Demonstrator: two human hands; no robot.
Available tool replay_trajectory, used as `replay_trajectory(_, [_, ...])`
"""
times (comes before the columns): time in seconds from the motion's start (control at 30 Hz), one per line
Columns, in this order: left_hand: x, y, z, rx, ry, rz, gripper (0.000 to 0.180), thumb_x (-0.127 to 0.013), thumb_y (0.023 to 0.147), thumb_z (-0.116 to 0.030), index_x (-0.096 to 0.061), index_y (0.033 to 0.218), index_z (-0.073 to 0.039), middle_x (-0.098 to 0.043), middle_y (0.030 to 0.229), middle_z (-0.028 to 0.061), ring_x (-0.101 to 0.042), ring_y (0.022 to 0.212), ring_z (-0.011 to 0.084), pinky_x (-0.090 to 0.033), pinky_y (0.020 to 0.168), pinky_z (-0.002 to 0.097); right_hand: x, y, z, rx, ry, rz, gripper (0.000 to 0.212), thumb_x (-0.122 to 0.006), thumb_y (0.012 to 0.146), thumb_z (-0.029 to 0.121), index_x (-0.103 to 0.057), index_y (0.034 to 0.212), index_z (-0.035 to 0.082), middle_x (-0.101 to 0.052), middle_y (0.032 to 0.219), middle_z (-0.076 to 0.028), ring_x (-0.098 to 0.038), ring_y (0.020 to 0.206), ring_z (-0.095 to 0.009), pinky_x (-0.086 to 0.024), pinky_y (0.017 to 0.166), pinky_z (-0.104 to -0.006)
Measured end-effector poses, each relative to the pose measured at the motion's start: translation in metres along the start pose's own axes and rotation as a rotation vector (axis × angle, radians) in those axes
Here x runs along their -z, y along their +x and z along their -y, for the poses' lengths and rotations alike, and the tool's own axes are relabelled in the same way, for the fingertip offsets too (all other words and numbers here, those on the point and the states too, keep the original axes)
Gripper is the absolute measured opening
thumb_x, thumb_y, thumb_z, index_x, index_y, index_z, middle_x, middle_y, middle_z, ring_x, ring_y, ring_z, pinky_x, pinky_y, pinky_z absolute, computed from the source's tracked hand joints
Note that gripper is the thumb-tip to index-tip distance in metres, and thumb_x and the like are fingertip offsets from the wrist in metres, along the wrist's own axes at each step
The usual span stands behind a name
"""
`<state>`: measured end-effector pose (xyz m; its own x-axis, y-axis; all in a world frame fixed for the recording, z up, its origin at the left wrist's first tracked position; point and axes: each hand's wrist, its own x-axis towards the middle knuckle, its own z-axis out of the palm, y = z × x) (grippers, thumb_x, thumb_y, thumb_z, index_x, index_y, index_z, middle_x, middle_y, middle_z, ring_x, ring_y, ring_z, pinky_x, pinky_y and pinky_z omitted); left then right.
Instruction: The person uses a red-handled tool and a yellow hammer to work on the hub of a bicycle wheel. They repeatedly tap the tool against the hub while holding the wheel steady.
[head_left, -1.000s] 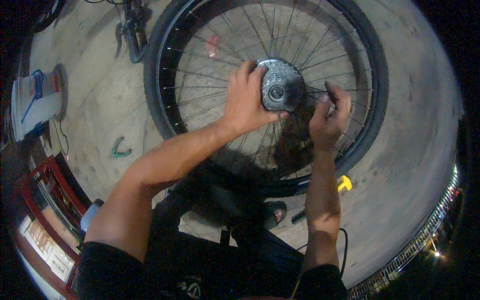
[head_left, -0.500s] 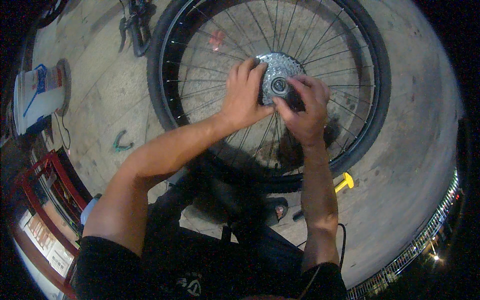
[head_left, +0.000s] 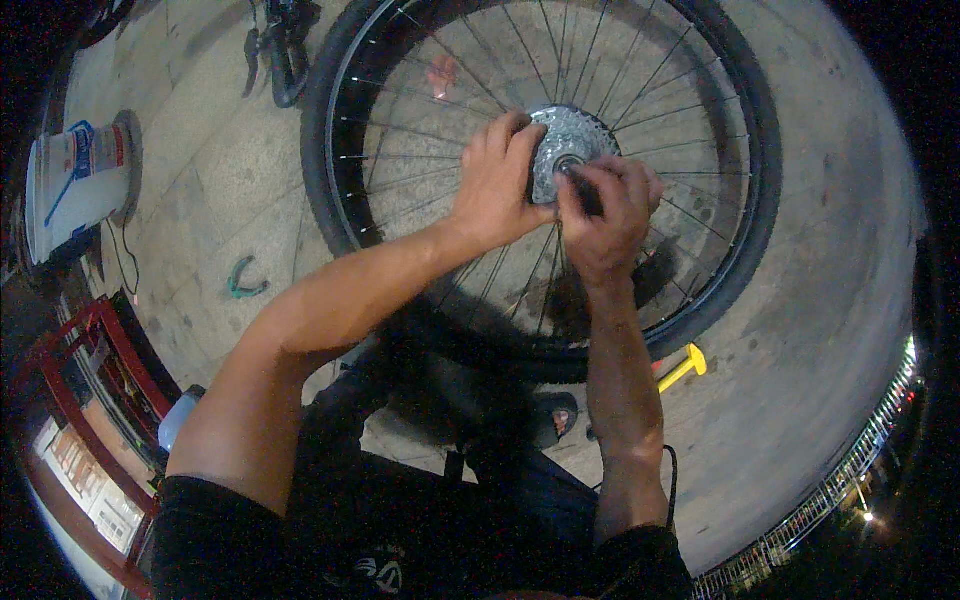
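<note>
a bicycle wheel [head_left: 318,140] lay flat on the pale floor [head_left: 220,210] in front of the person, its silver cassette [head_left: 568,130] facing up at the middle of the spokes. the left hand [head_left: 496,188] was grasping the cassette from its left side, with the fingers bent over the upper left edge and the thumb along the lower edge. the right hand [head_left: 612,215] was bent over the cassette's centre from the lower right, thumb and fingertips drawn close together at the hub; whether they were pinching a small part there, i could not tell.

a yellow-headed tool [head_left: 685,369] lay just outside the tyre, beside the right forearm [head_left: 625,370]. a green-handled tool [head_left: 244,279] lay on the floor left of the wheel. farther left stood a white bucket [head_left: 80,190], with a red metal frame [head_left: 125,365] nearer the person. a dark handlebar [head_left: 285,70] with a lever lay near the wheel's upper left.
</note>
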<state>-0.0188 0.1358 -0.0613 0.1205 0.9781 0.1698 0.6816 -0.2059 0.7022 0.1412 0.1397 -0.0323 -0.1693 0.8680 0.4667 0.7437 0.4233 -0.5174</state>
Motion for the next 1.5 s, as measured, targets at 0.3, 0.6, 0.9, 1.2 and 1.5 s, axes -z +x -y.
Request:
replay_trajectory(0.3, [0.002, 0.002, 0.001, -0.014, 0.005, 0.014, 0.089, -0.084, 0.061, -0.031, -0.043, 0.135, -0.004, -0.042, 0.14, 0.0208, -0.041, 0.126, 0.0424, -0.035, 0.104, 0.0521, 0.005, 0.004, -0.005, 0.067, -0.025, 0.027, 0.036, -0.083, 0.068, 0.015, -0.063, 0.098, 0.017, -0.062, 0.1, -0.003, -0.053, 0.103, -0.029, -0.037, 0.095, -0.0462])
replay_trajectory(0.6, [-0.004, 0.001, 0.001, -0.033, 0.027, -0.034, 0.093, -0.087, 0.059, -0.033, -0.041, 0.133, 0.0, -0.042, 0.134, 0.025, -0.041, 0.122, 0.0434, -0.036, 0.101, 0.054, 0.02, 0.009, -0.005, 0.058, -0.005, 0.086, 0.039, -0.084, 0.062, 0.016, -0.065, 0.096, 0.015, -0.061, 0.102, -0.005, -0.054, 0.106, -0.029, -0.039, 0.094, -0.0459])
replay_trajectory(0.9, [-0.003, 0.001, 0.002, -0.077, 0.094, -0.034, 0.094, -0.087, 0.06, -0.043, -0.044, 0.133, -0.005, -0.043, 0.133, 0.0217, -0.041, 0.123, 0.0414, -0.034, 0.099, 0.0537, 0.03, 0.012, -0.014, 0.079, 0.05, 0.124, 0.038, -0.082, 0.063, 0.016, -0.067, 0.098, 0.014, -0.061, 0.103, -0.005, -0.053, 0.106, -0.031, -0.041, 0.093, -0.0449])
replay_trajectory(1.2, [-0.004, 0.001, 0.006, -0.107, 0.116, -0.06, 0.093, -0.087, 0.057, -0.04, -0.044, 0.132, -0.005, -0.044, 0.133, 0.0206, -0.04, 0.123, 0.041, -0.034, 0.099, 0.053, 0.009, 0.01, -0.008, 0.091, 0.067, 0.023, 0.033, -0.081, 0.065, 0.013, -0.065, 0.093, 0.014, -0.061, 0.104, -0.004, -0.051, 0.106, -0.031, -0.041, 0.091, -0.0441])
replay_trajectory(1.5, [0.0, 0.003, 0.003, -0.113, 0.136, -0.047, 0.093, -0.088, 0.056, -0.041, -0.045, 0.13, -0.004, -0.045, 0.13, 0.0197, -0.041, 0.122, 0.0399, -0.035, 0.098, 0.0525, 0.011, 0.01, -0.01, 0.126, 0.057, 0.055, 0.031, -0.079, 0.067, 0.011, -0.066, 0.094, 0.013, -0.061, 0.103, -0.004, -0.053, 0.104, -0.029, -0.041, 0.091, -0.0435])
